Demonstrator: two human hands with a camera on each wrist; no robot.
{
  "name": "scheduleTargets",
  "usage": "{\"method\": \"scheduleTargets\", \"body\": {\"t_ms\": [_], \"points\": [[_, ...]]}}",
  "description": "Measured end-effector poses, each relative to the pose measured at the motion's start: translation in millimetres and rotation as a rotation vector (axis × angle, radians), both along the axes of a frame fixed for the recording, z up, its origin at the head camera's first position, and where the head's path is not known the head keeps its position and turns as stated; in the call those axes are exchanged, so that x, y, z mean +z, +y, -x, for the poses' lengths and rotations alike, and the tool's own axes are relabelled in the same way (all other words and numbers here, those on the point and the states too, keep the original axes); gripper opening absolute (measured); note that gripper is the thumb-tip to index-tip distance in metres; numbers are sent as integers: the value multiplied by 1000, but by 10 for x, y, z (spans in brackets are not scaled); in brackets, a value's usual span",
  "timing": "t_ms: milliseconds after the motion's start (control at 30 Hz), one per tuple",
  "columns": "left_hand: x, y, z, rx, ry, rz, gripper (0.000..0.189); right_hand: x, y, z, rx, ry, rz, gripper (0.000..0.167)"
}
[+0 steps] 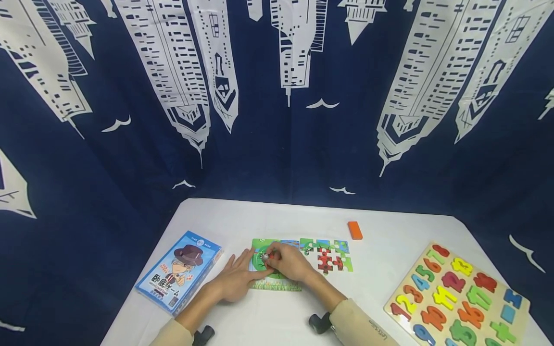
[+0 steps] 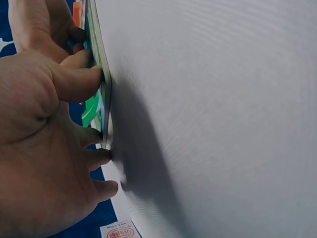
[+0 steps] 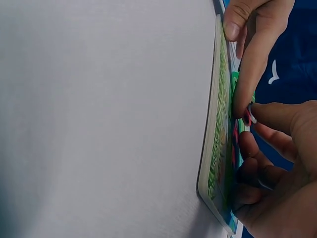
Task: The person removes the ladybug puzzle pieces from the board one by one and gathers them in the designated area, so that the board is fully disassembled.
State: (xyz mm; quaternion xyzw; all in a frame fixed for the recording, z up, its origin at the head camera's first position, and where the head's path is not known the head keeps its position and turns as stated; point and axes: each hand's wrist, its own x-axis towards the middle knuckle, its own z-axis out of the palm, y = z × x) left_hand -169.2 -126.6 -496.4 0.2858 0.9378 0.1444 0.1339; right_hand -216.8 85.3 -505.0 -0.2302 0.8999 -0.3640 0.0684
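Note:
A green picture jigsaw board [image 1: 277, 285] lies on the white table, grass printed along its near edge. Over its middle my right hand [image 1: 291, 262] pinches a small jigsaw piece [image 3: 250, 117] between thumb and forefinger. My left hand [image 1: 235, 279] rests at the board's left edge with its fingers spread and straight. Its thumb reaches over the board close to the pinched piece; in the left wrist view the left hand [image 2: 44, 124] overlaps the board's edge. To the right of the board are several red, green and blue jigsaw pieces [image 1: 325, 263], partly fitted together.
A blue box [image 1: 182, 269] with a cartoon figure in a hat lies at the left. On the right is a wooden board of colourful numbers and letters [image 1: 459, 298]. An orange block [image 1: 355, 230] sits near the far edge. Behind hangs a dark blue curtain [image 1: 277, 158] printed with buildings.

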Motion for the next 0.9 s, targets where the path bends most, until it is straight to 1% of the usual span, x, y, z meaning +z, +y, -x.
{"method": "scheduleTargets", "body": {"t_ms": [133,267,533,733,900], "points": [[5,0,-2,8,-16,-3,59,-3,-22,0,-1,-12,43,9],[-6,-1,5,13,-36,-29,57,0,-43,-3,-3,-25,65,5],[-42,-4,8,27,-30,3,59,-2,-61,-1,-9,-68,87,4],[-36,-9,16,17,-21,21,57,-10,-53,0,7,-68,98,4],[-30,-9,18,20,-19,22,55,-8,-49,-5,2,-68,99,4]]}}
